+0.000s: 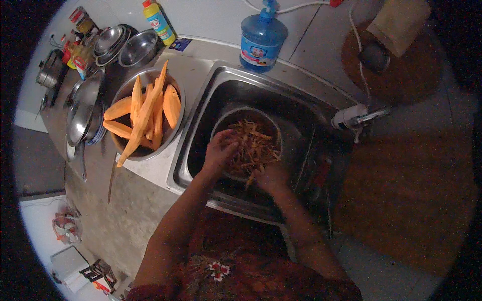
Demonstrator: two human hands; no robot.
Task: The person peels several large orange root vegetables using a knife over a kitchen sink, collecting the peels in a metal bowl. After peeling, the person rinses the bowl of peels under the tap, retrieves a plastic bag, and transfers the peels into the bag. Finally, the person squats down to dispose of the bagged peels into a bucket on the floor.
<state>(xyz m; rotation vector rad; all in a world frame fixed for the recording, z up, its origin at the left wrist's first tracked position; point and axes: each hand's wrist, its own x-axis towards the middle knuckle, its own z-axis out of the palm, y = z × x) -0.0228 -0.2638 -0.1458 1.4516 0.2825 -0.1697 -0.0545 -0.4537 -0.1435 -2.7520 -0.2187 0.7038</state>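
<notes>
A round bowl (280, 141) stands in the stainless steel sink (180, 169), filled with thin orange-brown strips (250, 145) that look like peelings. My left hand (222, 150) is at the bowl's left side, its fingers bent over the strips; whether it grips any is hard to tell. At the lower right rim is my right hand (272, 177), blurred, with a strip by its fingertips; its grip is unclear. To the left of the sink, a steel bowl (182, 113) holds several peeled orange root vegetables (145, 120), like sweet potatoes or carrots.
A blue plastic water bottle (263, 43) stands behind the sink, with a faucet (361, 116) to the right. Steel bowls (138, 49), a wok (84, 109) and a yellow bottle (160, 22) stand at the left and back. A thin stick (112, 180) lies on the counter.
</notes>
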